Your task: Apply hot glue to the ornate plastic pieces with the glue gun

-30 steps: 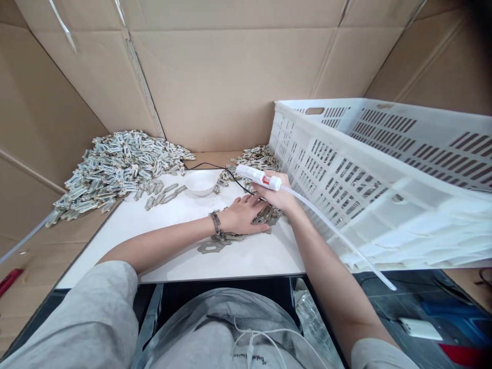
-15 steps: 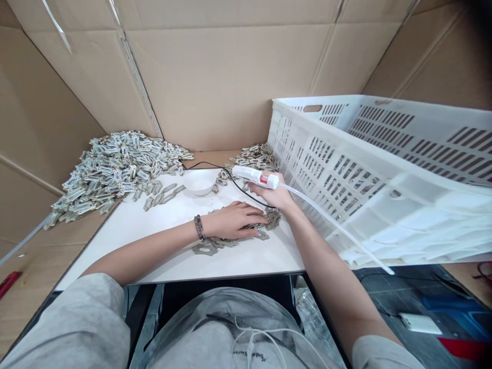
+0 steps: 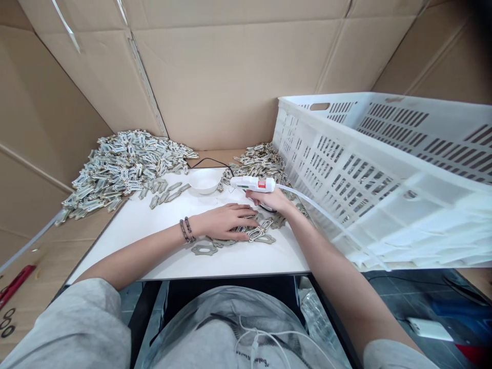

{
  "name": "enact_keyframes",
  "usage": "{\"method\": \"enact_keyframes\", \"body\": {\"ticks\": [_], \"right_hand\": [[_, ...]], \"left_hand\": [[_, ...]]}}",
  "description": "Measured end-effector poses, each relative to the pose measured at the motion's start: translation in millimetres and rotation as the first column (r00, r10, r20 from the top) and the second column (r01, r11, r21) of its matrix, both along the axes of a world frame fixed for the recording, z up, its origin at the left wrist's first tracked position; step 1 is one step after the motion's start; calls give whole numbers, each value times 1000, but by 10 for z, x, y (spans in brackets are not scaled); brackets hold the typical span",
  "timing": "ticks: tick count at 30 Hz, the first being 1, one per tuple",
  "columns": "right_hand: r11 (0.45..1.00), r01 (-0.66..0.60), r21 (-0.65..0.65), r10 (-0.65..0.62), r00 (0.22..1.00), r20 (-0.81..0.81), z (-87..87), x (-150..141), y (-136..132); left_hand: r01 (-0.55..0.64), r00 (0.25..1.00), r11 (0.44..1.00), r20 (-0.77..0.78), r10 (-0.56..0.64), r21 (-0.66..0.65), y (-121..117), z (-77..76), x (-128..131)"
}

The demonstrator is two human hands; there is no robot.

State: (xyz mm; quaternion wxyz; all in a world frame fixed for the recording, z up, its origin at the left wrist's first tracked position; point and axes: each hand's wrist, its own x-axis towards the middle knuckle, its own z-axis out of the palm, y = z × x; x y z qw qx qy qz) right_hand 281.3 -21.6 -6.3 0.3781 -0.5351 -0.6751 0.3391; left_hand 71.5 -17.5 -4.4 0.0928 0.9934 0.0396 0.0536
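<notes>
My right hand (image 3: 272,199) is wrapped round the handle of a white hot glue gun (image 3: 251,184), whose nozzle points left. A long white glue stick (image 3: 315,202) trails out of its back end. My left hand (image 3: 226,221) lies palm down with fingers stretched out over flat grey hexagonal pieces (image 3: 204,249) on the white board (image 3: 165,264). A shiny metal-edged piece (image 3: 255,234) shows just beyond its fingertips. What lies beneath the palm is hidden.
A white bowl (image 3: 205,182) stands at the board's back. Large heap of metal pieces (image 3: 126,161) at back left, smaller heap (image 3: 261,156) at back centre. A white slotted crate (image 3: 330,169) fills the right side. Red-handled tool (image 3: 16,283) at far left.
My right hand has brought the glue gun slightly lower and levelled it. My left hand has shifted a little left, and the shiny piece by its fingertips now shows more fully.
</notes>
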Motion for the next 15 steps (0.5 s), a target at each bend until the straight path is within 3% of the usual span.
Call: {"method": "enact_keyframes", "body": {"ticks": [3, 8, 15], "right_hand": [[999, -35, -36, 37, 997, 69, -64, 29, 9], [999, -22, -26, 26, 988, 150, -124, 14, 59], [999, -37, 1, 36, 989, 141, -163, -30, 142]], "left_hand": [[2, 998, 997, 69, 3, -71, -5, 75, -115], [-113, 976, 978, 167, 143, -176, -24, 153, -347], [-198, 979, 974, 32, 203, -111, -116, -49, -319]]}}
